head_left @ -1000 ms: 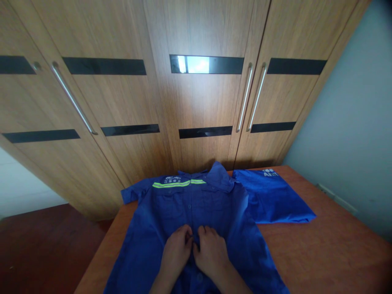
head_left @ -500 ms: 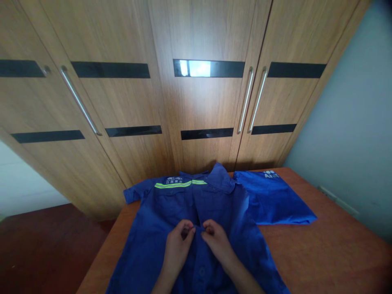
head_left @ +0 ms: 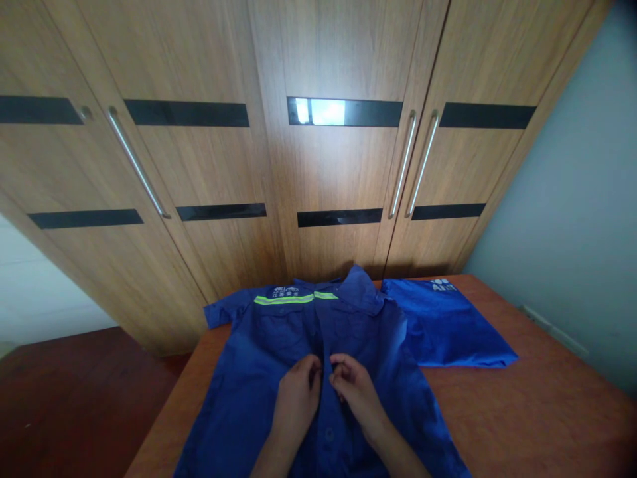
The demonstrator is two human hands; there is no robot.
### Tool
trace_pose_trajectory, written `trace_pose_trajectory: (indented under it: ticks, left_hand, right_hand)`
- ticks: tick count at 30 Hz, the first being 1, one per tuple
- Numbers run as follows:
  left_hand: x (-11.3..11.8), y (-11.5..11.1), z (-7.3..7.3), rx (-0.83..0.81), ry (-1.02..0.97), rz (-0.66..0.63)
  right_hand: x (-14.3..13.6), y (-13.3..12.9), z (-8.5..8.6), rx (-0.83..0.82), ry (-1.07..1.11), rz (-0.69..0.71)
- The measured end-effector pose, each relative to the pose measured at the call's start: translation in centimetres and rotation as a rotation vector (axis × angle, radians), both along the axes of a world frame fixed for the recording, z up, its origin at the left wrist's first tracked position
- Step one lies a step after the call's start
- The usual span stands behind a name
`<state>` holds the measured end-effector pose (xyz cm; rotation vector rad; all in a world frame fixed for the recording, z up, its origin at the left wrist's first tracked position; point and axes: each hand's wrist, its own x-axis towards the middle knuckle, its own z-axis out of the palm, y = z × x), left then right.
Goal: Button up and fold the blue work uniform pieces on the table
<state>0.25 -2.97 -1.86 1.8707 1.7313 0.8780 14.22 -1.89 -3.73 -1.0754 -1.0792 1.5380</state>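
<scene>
A dark blue work shirt (head_left: 269, 338) lies front up, with a yellow-green reflective stripe and white lettering across the chest. My left hand (head_left: 297, 392) is closed at the left side of its front opening, fingers curled in and fingertips partly hidden. Just across the opening, my right hand (head_left: 355, 390) pinches at the button strip, thumb and forefinger close together. A button (head_left: 329, 435) shows on the strip below the hands. The shirt's right shoulder area is folded up near the collar.
The shirt rests on a reddish-brown wooden table (head_left: 497, 411). A folded bright blue cloth item (head_left: 452, 332) with white print lies to the shirt's right. Behind the table stands a wooden wardrobe (head_left: 338, 166) with metal handles. A pale wall (head_left: 572, 219) is at the right.
My left hand has turned, its fingertips moving slightly right and deeper at the opening. The strip between the hands lies lower and flatter. My right hand stays nearly in place.
</scene>
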Motion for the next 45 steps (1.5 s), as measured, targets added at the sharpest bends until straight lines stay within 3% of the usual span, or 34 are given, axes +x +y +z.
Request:
trace_pose_trajectory:
  ticks: [6,11,21,26,30,37,40,45]
  left_hand:
    - [-0.5,0.5,0.4,-0.055,-0.293,0.012]
    - [-0.6,0.4,0.3,-0.077,-0.358,0.059]
    - [-0.8,0.8,-0.4,-0.126,-0.581,0.056]
    - [-0.6,0.5,-0.1,-0.239,-0.824,0.093]
    - [-0.2,0.5,0.1,-0.210,-0.822,0.110]
    - [-0.4,0.8,-0.9,-0.169,-0.724,0.080]
    - [-0.6,0.8,-1.0,-0.147,-0.653,0.073]
    - [-0.6,0.7,-0.9,-0.126,-0.547,0.079]
  right_hand:
    - [-0.1,-0.2,0.0,0.097,-0.088,0.047]
    - [-0.2,-0.7,0.1,0.205,-0.224,0.023]
    - [0.5,-1.9,0.9,0.574,-0.754,0.070]
    - [0.4,-2.9,1.3,0.608,-1.013,0.171]
    - [0.3,-3.1,0.7,0.578,-0.942,0.165]
    - [0.3,-1.3,0.5,0.352,-0.493,0.119]
    - [0.3,-0.4,1.1,0.376,-0.518,0.079]
    - [0.3,0.7,2.0,0.489,-0.783,0.072]
